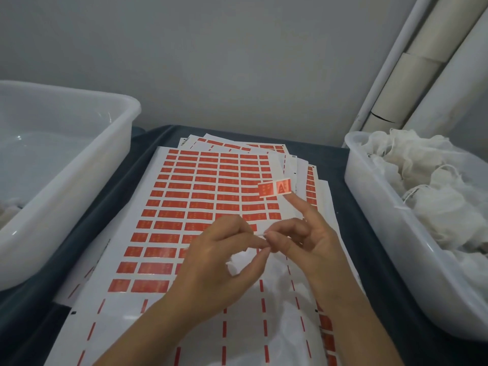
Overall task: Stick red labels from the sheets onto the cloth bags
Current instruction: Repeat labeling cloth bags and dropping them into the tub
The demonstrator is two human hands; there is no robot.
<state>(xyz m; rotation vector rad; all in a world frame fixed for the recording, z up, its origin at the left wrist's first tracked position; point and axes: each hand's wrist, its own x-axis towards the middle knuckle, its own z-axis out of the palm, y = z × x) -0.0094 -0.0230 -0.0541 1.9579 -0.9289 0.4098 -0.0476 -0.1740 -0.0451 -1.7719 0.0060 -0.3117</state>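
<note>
A peeled red label point(275, 188) clings to the raised right forefinger above the top sheet point(195, 202), while the right hand point(309, 244) and left hand point(224, 260) both pinch the drawstring of a cloth bag point(245, 265) lying on the sheets. The dangling label could fold onto itself or catch the sheet (it hangs by one edge). The tub of bags point(390, 207) sits right, an emptier tub point(79, 165) left, neither obstructing.

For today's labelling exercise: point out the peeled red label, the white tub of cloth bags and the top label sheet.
Peeled red label point(275, 188), head view: its middle.
White tub of cloth bags point(375, 207), head view: near side wall.
Top label sheet point(200, 186), head view: among unpeeled labels.
</note>
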